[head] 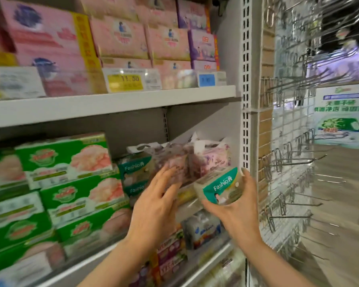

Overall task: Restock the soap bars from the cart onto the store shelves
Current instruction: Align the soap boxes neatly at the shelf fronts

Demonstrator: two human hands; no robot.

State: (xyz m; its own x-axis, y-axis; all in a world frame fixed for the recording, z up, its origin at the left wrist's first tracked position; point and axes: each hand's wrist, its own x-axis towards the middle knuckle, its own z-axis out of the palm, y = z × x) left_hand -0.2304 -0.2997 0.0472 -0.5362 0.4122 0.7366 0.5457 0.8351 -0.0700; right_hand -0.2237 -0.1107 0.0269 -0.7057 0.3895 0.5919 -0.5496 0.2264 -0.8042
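Observation:
My right hand [235,208] grips a pack of soap bars with a teal "Fashion" label [220,186], held in front of the middle shelf's right end. My left hand [157,200] reaches in with straight fingers and touches a pink-purple wrapped pack [174,162] on that shelf. Two more teal "Fashion" packs [134,175] are stacked on the shelf just left of my left hand. Another pink pack [212,157] stands at the shelf's far right. The cart is out of view.
Green boxed soap [64,160] fills the middle shelf's left side. Pink and purple boxes [120,38] stand on the upper shelf [112,104]. Blue-white packs [203,229] lie on the shelf below. A wire grid with metal hooks [294,160] juts out on the right.

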